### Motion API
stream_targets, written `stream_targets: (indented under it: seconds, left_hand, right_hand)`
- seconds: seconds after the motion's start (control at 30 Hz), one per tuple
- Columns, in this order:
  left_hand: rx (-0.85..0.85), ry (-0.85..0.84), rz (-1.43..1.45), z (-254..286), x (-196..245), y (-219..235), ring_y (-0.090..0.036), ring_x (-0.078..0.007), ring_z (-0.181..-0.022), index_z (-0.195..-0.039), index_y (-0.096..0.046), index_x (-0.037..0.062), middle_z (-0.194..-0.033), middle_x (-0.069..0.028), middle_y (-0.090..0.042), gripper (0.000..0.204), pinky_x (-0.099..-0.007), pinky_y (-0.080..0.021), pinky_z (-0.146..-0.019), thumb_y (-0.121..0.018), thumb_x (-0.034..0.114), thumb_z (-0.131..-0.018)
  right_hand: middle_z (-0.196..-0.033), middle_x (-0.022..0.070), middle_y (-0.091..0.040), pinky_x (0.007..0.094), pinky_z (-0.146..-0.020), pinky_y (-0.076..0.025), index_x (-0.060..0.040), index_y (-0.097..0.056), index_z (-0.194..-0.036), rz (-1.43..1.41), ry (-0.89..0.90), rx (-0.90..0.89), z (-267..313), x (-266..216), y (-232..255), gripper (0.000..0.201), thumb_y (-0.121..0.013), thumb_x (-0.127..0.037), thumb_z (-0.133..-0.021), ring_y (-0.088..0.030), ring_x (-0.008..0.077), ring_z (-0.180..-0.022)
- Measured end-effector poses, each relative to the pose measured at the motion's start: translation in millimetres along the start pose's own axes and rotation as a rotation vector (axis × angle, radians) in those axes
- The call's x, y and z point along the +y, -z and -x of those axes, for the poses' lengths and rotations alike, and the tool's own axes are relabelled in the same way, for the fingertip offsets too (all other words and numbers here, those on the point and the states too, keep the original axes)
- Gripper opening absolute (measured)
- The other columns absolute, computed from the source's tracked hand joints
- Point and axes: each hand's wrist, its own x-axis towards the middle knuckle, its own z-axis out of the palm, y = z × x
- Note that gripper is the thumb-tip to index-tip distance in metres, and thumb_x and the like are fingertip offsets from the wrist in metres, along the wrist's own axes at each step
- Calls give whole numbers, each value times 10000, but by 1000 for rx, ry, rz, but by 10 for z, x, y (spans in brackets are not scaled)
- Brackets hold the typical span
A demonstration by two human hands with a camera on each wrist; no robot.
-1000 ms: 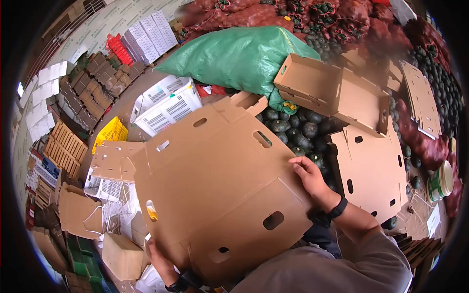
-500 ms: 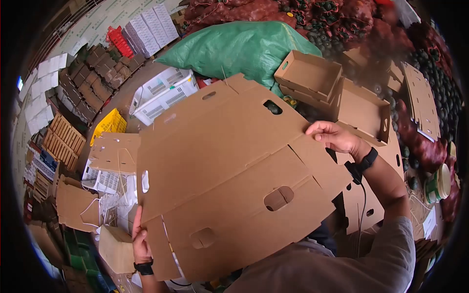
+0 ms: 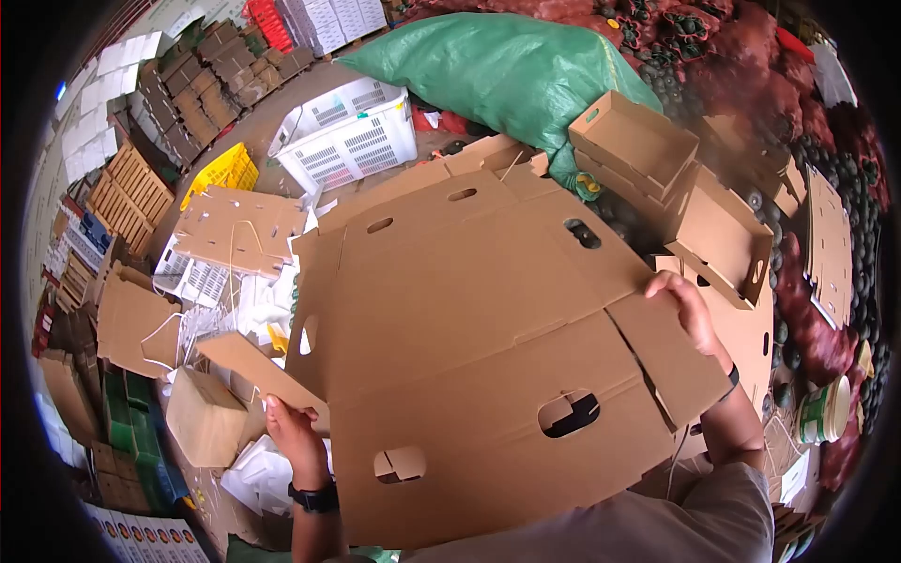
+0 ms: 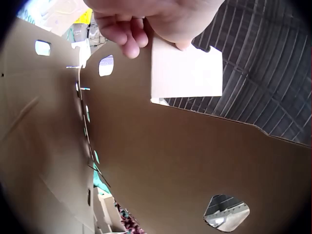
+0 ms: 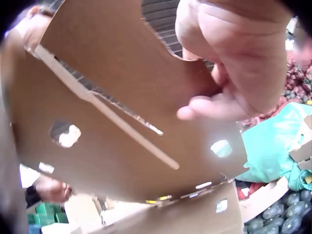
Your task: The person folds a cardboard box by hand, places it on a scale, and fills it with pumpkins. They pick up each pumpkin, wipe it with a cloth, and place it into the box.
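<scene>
An unfolded cardboard box (image 3: pixel 469 310), creased and with oval hand holes, spans the middle of the head view. My left hand (image 3: pixel 296 436) pinches its raised left flap (image 3: pixel 267 371); in the left wrist view the thumb presses the flap while the other fingers curl. On the opposite side, my right hand (image 3: pixel 692 314) grips the edge beside a long slit. The right wrist view shows that hand's fingers (image 5: pixel 204 108) curled against the cardboard's underside. Another cardboard piece (image 3: pixel 441 174) shows beyond the far edge.
Folded cardboard trays (image 3: pixel 633 145) stand at the right rear, beside a big green sack (image 3: pixel 507 75). White crate (image 3: pixel 347 141) and yellow crate (image 3: pixel 221 175) lie to the left, with flattened cardboard (image 3: pixel 230 225) closer in. A bucket (image 3: pixel 824 410) is at far right, near dark green squashes (image 5: pixel 287 212).
The cardboard's left flap now bends up in my left hand. The sheet and both hands have shifted right in the head view, while the surroundings shift too as the view turns.
</scene>
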Motion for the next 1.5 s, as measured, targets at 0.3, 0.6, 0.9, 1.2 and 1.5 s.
stream_targets:
  seconds: [0.3, 0.6, 0.9, 1.2, 1.5]
  left_hand:
    - [80, -29, -118, 18, 7, -140, -512, -111, -619, -891, -542, 67, -727, -5, -553, 133, -263, -430, -549, -598, 184, -925]
    - [-998, -371, -917, 763, 22, 204, -505, -338, -928, -700, -548, 73, -913, -157, -508, 265, -406, -432, -720, -765, 216, -643]
    - [-32, 192, -355, 1008, -613, -466, -472, -293, -1053, -1044, -607, -3, -1098, -184, -505, 360, -406, -356, -935, -576, 326, -902]
    - [-773, -489, -1201, 779, -170, -805, -476, -310, -1197, -1238, -575, 99, -1263, -144, -523, 499, -408, -408, -987, -662, 265, -776]
    - [-1432, -107, -1021, 450, -85, -675, -561, -271, -1113, -1197, -610, 147, -1141, -86, -614, 418, -389, -486, -883, -654, 333, -825]
  right_hand:
    - [-928, 4, -563, 244, -793, -439, -7, -565, -998, 81, 96, 63, -326, 333, -122, 232, -653, -193, -891, -524, 92, -829]
    - [-843, 99, -500, 388, -701, -504, -84, -573, -893, 1171, 593, -675, 377, 644, -83, 288, -735, -138, -661, -553, 302, -816]
    - [-826, 81, -542, 310, -726, -402, -12, -664, -936, 362, -1, 44, 316, 1292, -307, 265, -552, -252, -944, -514, 178, -805]
    - [-1183, 105, -561, 424, -861, -475, -141, -574, -1228, 1526, 669, -444, 240, 600, -1176, 509, -698, -238, -744, -569, 285, -1037]
    - [-905, 80, -650, 387, -635, -527, -125, -641, -1037, 1489, 206, -1144, -80, 396, -1262, 221, -564, -127, -830, -654, 280, -809]
